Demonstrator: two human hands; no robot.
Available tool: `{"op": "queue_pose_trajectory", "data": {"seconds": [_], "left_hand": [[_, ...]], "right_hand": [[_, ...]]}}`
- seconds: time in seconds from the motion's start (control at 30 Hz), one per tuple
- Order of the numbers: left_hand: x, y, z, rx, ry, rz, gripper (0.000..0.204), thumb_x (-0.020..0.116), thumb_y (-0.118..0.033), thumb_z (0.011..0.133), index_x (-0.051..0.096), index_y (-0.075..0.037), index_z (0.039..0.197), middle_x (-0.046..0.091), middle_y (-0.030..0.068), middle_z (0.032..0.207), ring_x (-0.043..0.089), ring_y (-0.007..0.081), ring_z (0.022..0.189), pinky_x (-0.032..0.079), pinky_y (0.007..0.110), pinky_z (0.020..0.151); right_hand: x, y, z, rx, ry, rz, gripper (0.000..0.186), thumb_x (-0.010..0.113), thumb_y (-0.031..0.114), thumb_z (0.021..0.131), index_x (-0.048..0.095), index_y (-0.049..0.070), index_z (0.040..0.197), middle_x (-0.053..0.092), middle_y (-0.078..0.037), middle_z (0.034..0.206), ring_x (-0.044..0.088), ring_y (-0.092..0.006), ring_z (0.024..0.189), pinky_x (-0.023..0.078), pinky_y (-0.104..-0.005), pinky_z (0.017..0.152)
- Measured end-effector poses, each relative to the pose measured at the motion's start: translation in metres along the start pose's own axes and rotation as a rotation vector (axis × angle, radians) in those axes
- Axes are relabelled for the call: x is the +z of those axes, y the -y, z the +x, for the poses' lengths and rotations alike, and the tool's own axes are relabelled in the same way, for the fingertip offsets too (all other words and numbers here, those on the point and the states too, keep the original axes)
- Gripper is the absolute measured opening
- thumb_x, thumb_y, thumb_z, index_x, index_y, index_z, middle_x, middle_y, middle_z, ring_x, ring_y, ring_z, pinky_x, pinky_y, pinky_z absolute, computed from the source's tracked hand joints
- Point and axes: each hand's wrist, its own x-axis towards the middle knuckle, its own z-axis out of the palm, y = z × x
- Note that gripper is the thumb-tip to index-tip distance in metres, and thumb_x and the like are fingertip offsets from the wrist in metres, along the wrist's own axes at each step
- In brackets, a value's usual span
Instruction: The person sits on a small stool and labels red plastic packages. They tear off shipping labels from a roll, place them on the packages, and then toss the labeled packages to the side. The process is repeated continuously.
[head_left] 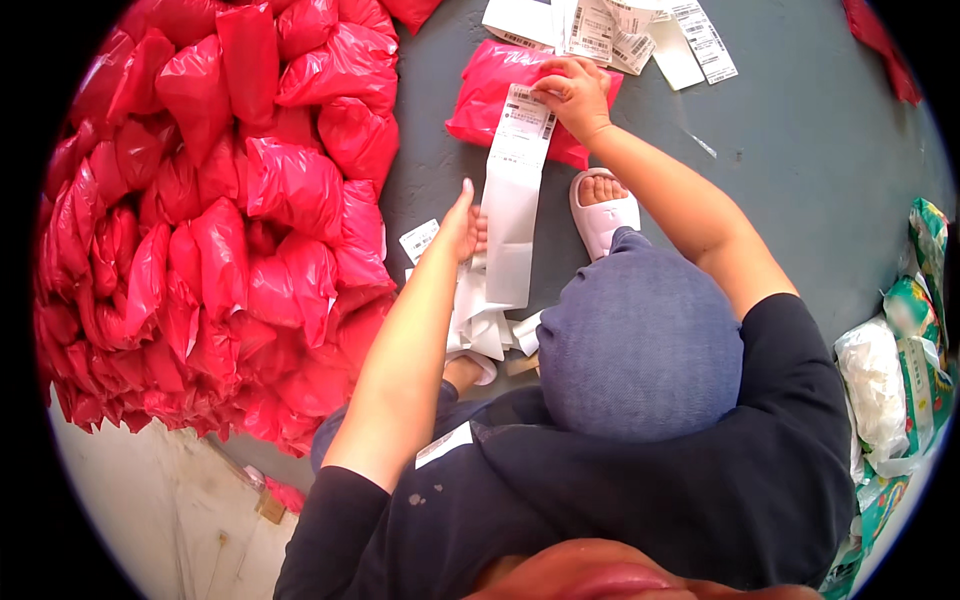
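A bright pink plastic mailer bag [482, 92] lies on the grey floor in front of me. A long white shipping label strip [513, 200] runs from its top face down toward my feet, its printed end on the bag. My right hand [578, 97] is over the bag, fingers pinched at the upper right corner of the printed end. My left hand [463, 228] is beside the strip's left edge, thumb raised and fingers apart from it. Whether those fingertips touch the strip, I cannot tell. White backing paper [478, 318] lies crumpled below the left hand.
A big heap of filled pink mailer bags [215, 230] rises on the left. Printed label sheets [600, 35] lie beyond the bag, and a small label [419, 240] is near the heap. My slippered foot [604, 212] is close to the bag. Green and white plastic packaging [900, 370] stands at the right.
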Motion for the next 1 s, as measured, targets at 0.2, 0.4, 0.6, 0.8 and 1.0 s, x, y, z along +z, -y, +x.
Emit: {"op": "queue_pose_trajectory", "data": {"seconds": [0.2,0.4,0.6,0.8,1.0], "left_hand": [[-0.048,0.091,-0.030,-0.205,-0.026,-0.101,0.077,0.027,-0.067,0.083,0.040,-0.003,0.124,0.057,0.0192,0.108,0.058,0.0294,0.097,0.046,0.041,0.082],[-0.071,0.090,-0.070,-0.229,-0.074,0.254,0.063,0.032,-0.054,0.089,0.045,-0.001,0.119,0.060,0.0170,0.106,0.059,0.0265,0.094,0.046,0.037,0.080],[-0.050,0.027,-0.190,0.186,-0.015,1.220,0.036,0.052,-0.033,0.085,0.064,0.001,0.082,0.064,0.0128,0.073,0.060,0.0211,0.066,0.046,0.031,0.065],[-0.033,0.021,-0.353,0.284,0.033,0.851,0.020,0.053,-0.008,0.082,0.061,0.003,0.097,0.063,0.0092,0.082,0.058,0.0141,0.076,0.045,0.027,0.070],[-0.028,0.064,-0.363,0.349,-0.237,0.962,0.028,0.046,0.008,0.076,0.061,0.002,0.099,0.062,0.0085,0.078,0.057,0.0124,0.073,0.044,0.025,0.068]], "right_hand": [[0.001,0.017,-0.006,-0.121,0.205,-0.384,0.070,0.060,0.044,0.074,0.037,0.007,0.128,0.034,-0.013,0.134,0.029,-0.0285,0.125,0.015,-0.0486,0.102],[0.028,0.040,-0.026,-0.436,0.433,-0.479,0.079,0.055,0.054,0.073,0.036,0.002,0.130,0.027,-0.016,0.139,0.022,-0.0333,0.130,0.011,-0.0536,0.104],[0.030,0.043,-0.017,-0.360,0.465,-0.314,0.080,0.059,0.052,0.070,0.036,0.004,0.130,0.027,-0.014,0.139,0.020,-0.0323,0.131,0.011,-0.0502,0.106],[-0.035,-0.014,0.017,0.262,0.065,-0.451,0.055,0.058,0.052,0.074,0.054,0.006,0.105,0.055,-0.010,0.107,0.048,-0.0276,0.108,0.040,-0.0420,0.085],[-0.013,-0.034,0.004,0.533,0.695,0.374,0.029,0.070,0.033,0.069,0.067,0.008,0.084,0.065,-0.007,0.072,0.058,-0.0094,0.066,0.048,-0.0284,0.062]]}}
